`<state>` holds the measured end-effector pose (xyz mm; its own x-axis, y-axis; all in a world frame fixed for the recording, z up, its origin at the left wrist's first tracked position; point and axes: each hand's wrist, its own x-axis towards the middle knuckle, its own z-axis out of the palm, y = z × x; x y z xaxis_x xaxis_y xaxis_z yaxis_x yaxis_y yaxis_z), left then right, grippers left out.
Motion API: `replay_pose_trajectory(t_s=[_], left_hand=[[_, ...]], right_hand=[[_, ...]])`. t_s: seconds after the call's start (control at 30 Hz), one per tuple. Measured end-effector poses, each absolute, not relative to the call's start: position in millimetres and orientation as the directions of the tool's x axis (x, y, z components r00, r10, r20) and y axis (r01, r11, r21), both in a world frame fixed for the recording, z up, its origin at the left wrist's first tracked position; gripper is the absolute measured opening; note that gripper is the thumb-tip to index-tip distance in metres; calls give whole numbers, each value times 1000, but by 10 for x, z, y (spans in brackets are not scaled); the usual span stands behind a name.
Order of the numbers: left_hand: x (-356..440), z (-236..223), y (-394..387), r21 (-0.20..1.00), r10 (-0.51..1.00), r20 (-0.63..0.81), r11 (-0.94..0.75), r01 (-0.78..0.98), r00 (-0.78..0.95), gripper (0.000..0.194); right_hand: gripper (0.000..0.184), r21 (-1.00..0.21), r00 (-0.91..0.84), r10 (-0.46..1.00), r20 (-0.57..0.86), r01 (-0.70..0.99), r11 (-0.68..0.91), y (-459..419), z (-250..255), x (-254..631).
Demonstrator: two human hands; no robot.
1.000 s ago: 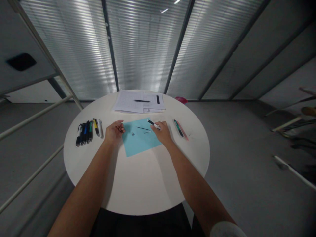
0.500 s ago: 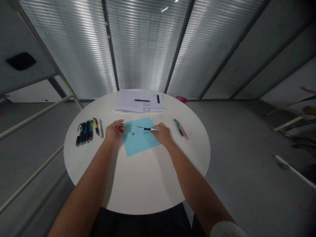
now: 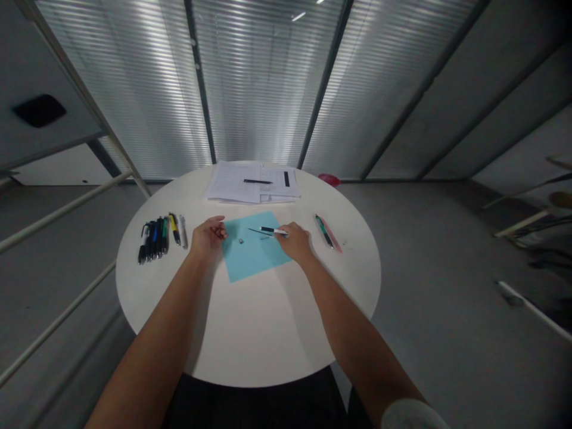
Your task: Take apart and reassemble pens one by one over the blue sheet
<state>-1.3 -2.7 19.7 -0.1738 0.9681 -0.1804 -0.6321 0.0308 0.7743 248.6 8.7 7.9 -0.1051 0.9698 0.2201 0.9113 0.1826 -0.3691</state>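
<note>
A blue sheet of paper lies on the round white table. My right hand, over the sheet's right side, pinches a white-and-black pen barrel that points left. A thin dark pen refill slants out beside the barrel, its right end close to my fingers; I cannot tell if they grip it too. Below them a small thin part, perhaps a spring, shows on the paper. A tiny metallic pen piece lies further left. My left hand rests at the sheet's left edge, loosely curled, with nothing visible in it.
Several pens lie in a row at the table's left. To the right are a green-and-black pen and a pink strip-like item. Stacked papers with a dark pen on top lie at the back.
The pen barrel in my right hand has tilted and risen slightly. More of the refill now shows apart from it, below and to the left. My left hand has stayed still.
</note>
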Motion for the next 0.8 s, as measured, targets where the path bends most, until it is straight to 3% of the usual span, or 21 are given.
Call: replay_pose_trajectory(t_s=[0.8], left_hand=[[5, 206, -33, 792, 967, -173, 22, -610, -190, 22]], right_hand=[[16, -371, -202, 946, 255, 883, 288, 61, 45, 2444]])
